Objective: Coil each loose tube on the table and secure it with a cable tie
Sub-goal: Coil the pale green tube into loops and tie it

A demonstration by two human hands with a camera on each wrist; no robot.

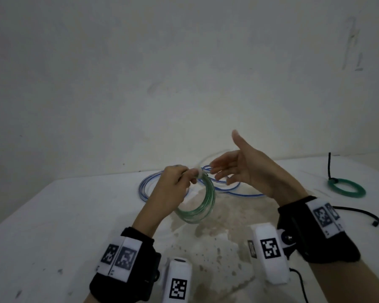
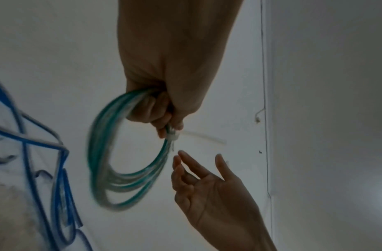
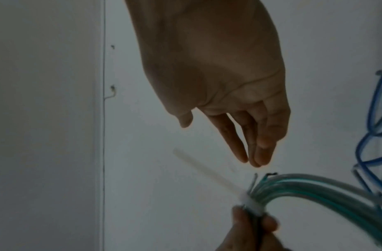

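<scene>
My left hand (image 1: pixel 179 178) grips a coil of clear green-striped tube (image 1: pixel 204 204) at its top and holds it above the table; the grip also shows in the left wrist view (image 2: pixel 164 115). A white cable tie (image 3: pixel 252 204) is wrapped round the bundle beside my fingers, and its long tail (image 3: pixel 207 171) sticks out free. My right hand (image 1: pixel 232 169) hovers just right of the tie with straight fingers, holding nothing. A loose blue-striped tube (image 1: pixel 153 182) lies on the table behind the coil.
A green coil (image 1: pixel 346 188) bound with a black tie (image 1: pixel 329 165) lies at the right of the white table (image 1: pixel 53 215). Loose black ties (image 1: pixel 359 212) lie near the right edge. A stained patch (image 1: pixel 223 226) marks the table's middle. A wall stands close behind.
</scene>
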